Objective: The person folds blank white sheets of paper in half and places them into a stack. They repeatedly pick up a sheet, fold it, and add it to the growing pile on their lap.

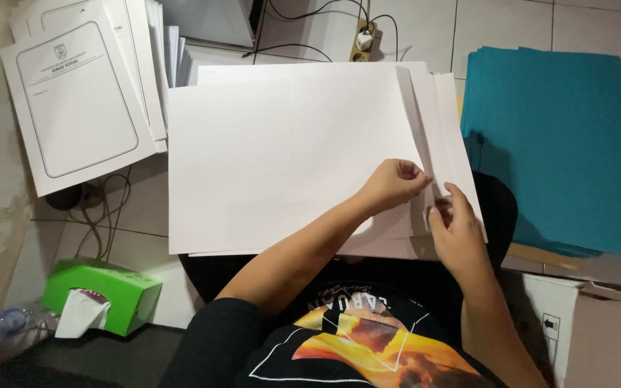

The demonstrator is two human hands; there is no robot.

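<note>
White sheet stack rests across lap, over tiled floor. Left hand grip pinched shut on top sheet's right edge, lifting it for separation. Right hand fingers closed on same edge below, steadying fold.

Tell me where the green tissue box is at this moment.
In the head view, the green tissue box sits on the floor at lower left, below the printed white covers and left of the person's left arm.
</note>
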